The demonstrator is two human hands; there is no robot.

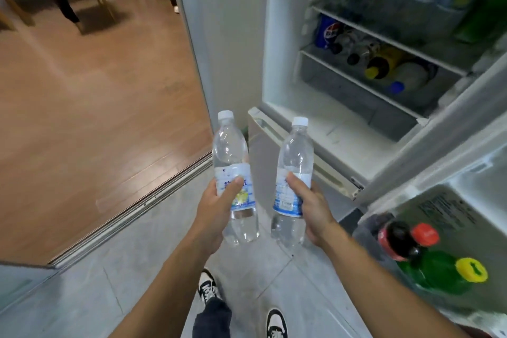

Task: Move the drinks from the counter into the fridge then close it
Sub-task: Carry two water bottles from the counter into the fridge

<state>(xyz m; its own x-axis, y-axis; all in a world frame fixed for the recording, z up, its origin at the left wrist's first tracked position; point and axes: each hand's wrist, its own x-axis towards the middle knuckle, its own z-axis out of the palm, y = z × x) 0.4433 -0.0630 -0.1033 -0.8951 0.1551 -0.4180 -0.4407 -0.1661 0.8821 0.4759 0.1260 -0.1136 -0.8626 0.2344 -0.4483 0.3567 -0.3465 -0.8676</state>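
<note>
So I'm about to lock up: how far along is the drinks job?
Partly done: the open fridge already holds bottles on its shelves and in the door rack. In hand: the left hand and right hand each hold a clear water bottle, left bottle and right bottle, in front of it. Left: shelve both, close the door. The counter is out of view.

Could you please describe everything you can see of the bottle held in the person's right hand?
The right-hand water bottle is clear plastic with a white screw cap, shut, and a white-and-blue label around its middle. It looks full of clear liquid. It is held roughly upright, cap tilted slightly right, in front of the open fridge and above the grey tiled floor. Only the right hand touches it, thumb across the label, fingers wrapped behind. It stands apart from the bottle in the other hand.
</note>
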